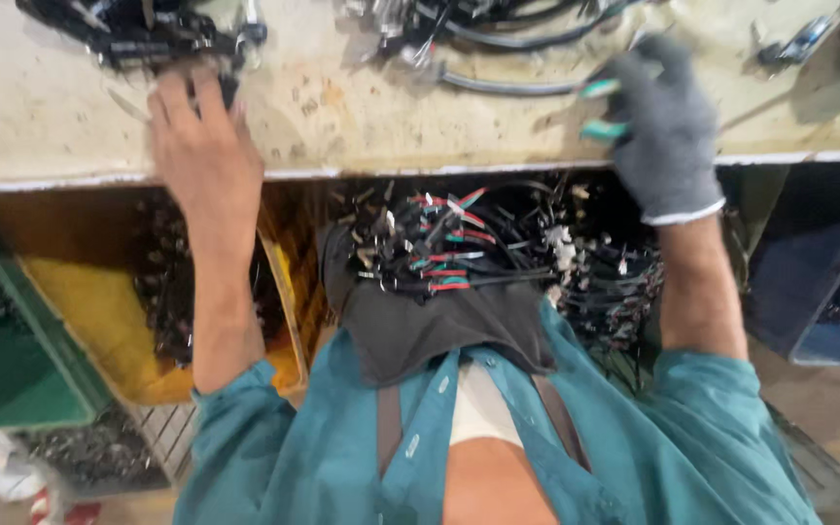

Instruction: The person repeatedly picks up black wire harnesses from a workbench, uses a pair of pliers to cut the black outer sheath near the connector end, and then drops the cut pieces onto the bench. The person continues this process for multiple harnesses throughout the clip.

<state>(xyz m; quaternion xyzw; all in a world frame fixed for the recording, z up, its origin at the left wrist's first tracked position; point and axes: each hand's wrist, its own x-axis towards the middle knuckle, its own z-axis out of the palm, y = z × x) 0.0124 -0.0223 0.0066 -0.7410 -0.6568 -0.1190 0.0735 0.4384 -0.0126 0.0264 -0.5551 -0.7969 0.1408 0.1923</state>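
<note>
Black cable (507, 86) lengthwise left-right

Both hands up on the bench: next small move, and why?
Probably close the left hand on the black cable bundle. Its fingertips already touch the bundle's near edge at the bench's far side, yet nothing is gripped. The gloved right hand is spread flat by another cable, holding nothing, so it could steady that side.

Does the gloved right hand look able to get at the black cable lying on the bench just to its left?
Probably yes. The right hand rests on the bench with its fingertips beside the black cable, and nothing lies between them.
</note>
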